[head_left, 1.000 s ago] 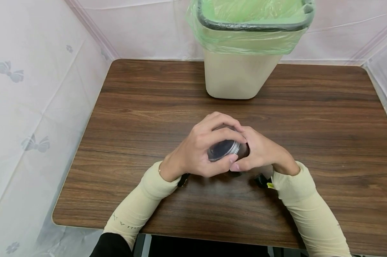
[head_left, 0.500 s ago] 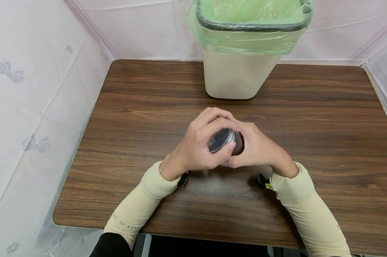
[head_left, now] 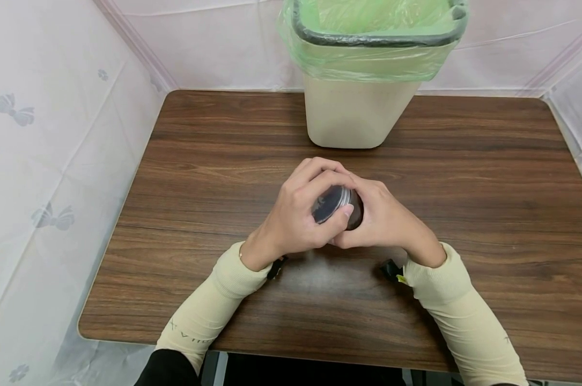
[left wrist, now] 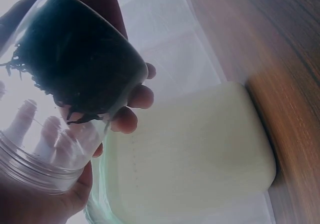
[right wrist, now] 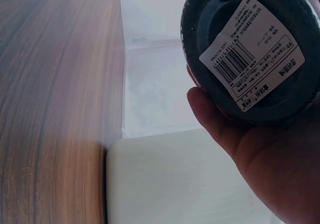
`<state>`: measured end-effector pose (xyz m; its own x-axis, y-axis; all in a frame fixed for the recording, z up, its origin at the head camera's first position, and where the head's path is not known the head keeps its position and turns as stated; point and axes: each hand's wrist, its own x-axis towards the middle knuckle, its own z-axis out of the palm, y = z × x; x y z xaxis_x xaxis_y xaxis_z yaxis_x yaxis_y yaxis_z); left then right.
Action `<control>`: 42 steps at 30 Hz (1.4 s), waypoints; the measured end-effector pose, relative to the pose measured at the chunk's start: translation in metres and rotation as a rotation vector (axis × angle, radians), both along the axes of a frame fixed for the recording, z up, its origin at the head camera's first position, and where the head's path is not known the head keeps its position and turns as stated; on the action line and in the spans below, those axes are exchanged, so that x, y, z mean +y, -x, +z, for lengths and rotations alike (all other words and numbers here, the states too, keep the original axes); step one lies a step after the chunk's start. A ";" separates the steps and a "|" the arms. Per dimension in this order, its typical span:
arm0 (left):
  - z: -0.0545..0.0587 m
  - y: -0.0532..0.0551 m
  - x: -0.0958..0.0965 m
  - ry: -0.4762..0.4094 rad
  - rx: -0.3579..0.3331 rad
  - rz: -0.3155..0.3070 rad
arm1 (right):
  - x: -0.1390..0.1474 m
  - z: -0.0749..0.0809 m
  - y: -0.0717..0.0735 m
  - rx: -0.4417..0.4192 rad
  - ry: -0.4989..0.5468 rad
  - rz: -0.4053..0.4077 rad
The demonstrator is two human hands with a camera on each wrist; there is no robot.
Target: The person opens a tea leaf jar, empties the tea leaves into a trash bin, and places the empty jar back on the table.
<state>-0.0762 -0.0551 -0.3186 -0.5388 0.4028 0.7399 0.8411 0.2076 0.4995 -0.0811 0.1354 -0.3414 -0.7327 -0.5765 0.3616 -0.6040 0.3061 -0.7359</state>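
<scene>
Both hands hold a clear jar with dark, stringy contents above the table, tilted on its side. My left hand curls its fingers and thumb round the ridged, see-through lid end. Round the body and base, my right hand keeps its grip. In the left wrist view the dark strands in the jar lie toward its base, with the ridged neck at lower left. A white barcode label covers part of the base in the right wrist view. The palms hide some of the jar.
A beige bin with a green liner bag stands at the back of the wooden table, just beyond the hands. A dark wrist device sits under the right wrist. Pale patterned sheeting surrounds the table.
Both hands and the jar have moved slightly left and away from the body, toward the bin. The jar's lid end has turned to face more to the left. Both grips persist.
</scene>
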 end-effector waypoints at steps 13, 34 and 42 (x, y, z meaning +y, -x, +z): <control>0.001 0.000 -0.001 0.023 -0.010 -0.015 | 0.002 -0.001 0.000 -0.008 0.008 -0.013; 0.007 -0.001 -0.007 0.163 -0.036 -0.018 | 0.005 -0.001 0.001 -0.048 -0.021 -0.022; 0.014 0.000 -0.011 0.065 0.012 -0.138 | 0.009 -0.001 0.002 -0.148 0.045 0.108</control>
<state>-0.0757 -0.0664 -0.3043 -0.4663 0.5199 0.7157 0.8697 0.1217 0.4783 -0.0827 0.1441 -0.3419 -0.7147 -0.6404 0.2813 -0.5156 0.2106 -0.8306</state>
